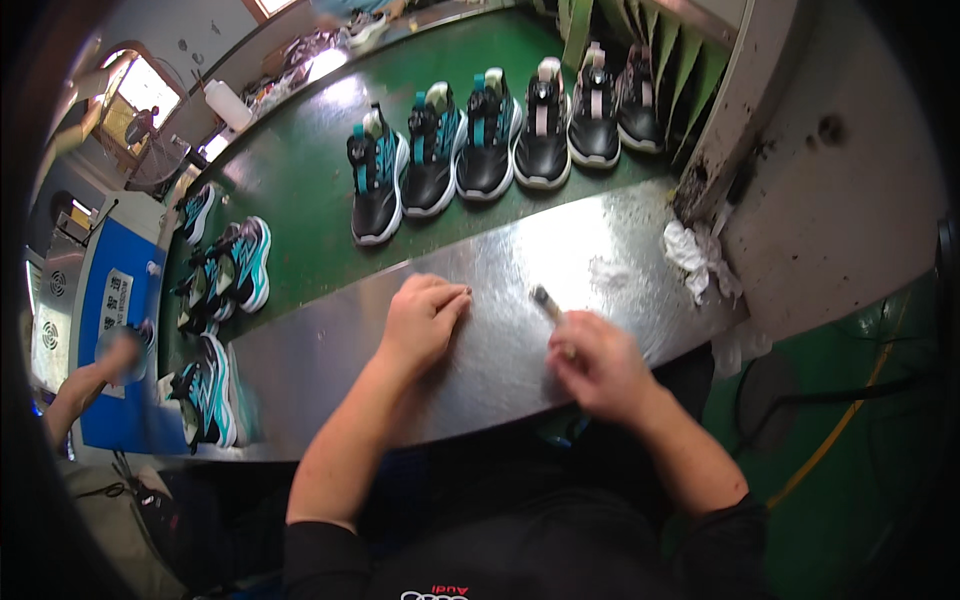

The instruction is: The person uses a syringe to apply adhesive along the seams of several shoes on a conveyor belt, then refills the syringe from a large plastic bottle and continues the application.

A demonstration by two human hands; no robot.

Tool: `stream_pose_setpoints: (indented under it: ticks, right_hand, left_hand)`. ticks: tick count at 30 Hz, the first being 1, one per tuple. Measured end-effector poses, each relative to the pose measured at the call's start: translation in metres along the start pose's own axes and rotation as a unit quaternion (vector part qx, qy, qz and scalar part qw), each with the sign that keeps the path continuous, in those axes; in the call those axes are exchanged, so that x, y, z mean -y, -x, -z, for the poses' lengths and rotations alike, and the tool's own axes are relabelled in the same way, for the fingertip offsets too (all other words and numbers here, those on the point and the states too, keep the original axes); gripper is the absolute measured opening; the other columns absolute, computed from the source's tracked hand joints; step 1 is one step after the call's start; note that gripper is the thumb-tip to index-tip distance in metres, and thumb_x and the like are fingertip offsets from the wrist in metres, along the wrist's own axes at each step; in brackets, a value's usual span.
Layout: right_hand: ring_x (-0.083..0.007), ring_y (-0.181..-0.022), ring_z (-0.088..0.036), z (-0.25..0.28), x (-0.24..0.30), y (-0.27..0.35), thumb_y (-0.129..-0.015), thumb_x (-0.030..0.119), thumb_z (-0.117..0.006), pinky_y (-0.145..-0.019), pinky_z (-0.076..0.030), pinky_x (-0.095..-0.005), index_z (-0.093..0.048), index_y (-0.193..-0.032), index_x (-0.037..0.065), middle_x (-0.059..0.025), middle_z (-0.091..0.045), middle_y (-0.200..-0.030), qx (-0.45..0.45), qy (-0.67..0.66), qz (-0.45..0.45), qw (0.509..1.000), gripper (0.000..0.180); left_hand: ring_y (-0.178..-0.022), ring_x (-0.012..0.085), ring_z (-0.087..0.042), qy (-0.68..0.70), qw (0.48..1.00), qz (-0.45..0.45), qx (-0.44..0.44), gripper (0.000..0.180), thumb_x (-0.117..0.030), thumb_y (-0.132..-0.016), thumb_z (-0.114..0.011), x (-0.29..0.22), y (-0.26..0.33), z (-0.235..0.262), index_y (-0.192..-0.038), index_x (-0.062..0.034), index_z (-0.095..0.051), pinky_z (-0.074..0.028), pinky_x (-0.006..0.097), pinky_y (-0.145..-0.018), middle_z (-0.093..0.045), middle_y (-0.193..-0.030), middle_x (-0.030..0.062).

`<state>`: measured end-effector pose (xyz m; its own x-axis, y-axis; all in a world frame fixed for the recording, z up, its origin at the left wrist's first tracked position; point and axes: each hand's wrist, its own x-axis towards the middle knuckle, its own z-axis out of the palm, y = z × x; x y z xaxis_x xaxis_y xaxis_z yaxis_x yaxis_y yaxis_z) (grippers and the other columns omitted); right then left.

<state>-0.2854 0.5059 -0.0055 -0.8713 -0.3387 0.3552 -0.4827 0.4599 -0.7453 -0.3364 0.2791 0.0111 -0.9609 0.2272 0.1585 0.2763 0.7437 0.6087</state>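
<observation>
- the right hand (598, 362) rests on the metal ledge (520, 290) near the person, its fingers curled tight round a small brush-like tool (546, 300); the tool's pale tip points far and left, just clear of the knuckles
- the left hand (424, 318) lies palm down on the same ledge, left of the tool and apart from it; its fingers are folded loosely under and it holds nothing
- beyond the ledge runs a green conveyor belt (300, 170); a row of five black sneakers (490, 135) stands on it, toes toward the person; the three on the left have teal trim, the two on the right have pale pink trim
- further left on the belt, near its edge, several teal and black sneakers (225, 275) lie in a loose cluster, some on their sides
- a crumpled white rag (700, 258) sits at the right end of the ledge, against a grimy grey machine housing (830, 190)
- at the far left, another person's hand (112, 358) reaches toward a blue machine (115, 300); a white bottle (228, 105) stands far off beside the belt
</observation>
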Motion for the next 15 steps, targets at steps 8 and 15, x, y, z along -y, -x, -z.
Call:
stream_pose_setpoints:
  ticks: [8,15]
  right_hand:
    - [-0.0254,-0.074,-0.056,0.006,-0.042,0.004,-0.075,0.001,-0.055,-0.066,-0.047,-0.0325,-0.051,-0.102,0.01,-0.0117,-0.051,-0.097,-0.039,-0.174,0.001,0.984,0.029]
    - [-0.03,-0.088,-0.053,0.016,-0.034,0.011,-0.08,0.016,-0.055,-0.076,-0.045,-0.0359,-0.05,-0.107,0.007,-0.0145,-0.051,-0.101,-0.116,-0.101,0.032,0.988,0.028]
  left_hand:
    - [-0.067,0.0083,-0.055,-0.031,0.988,0.149,0.033,0.054,0.001,-0.072,-0.066,-0.037,0.0,0.06,-0.123,-0.0026,-0.049,-0.047,0.022,-0.064,-0.059,-0.073,0.0034]
    - [-0.087,0.0126,-0.052,0.143,0.957,-0.248,-0.035,0.069,-0.035,-0.077,-0.067,-0.253,-0.039,0.14,-0.128,0.0027,-0.037,-0.044,0.026,-0.076,-0.049,-0.105,0.009]
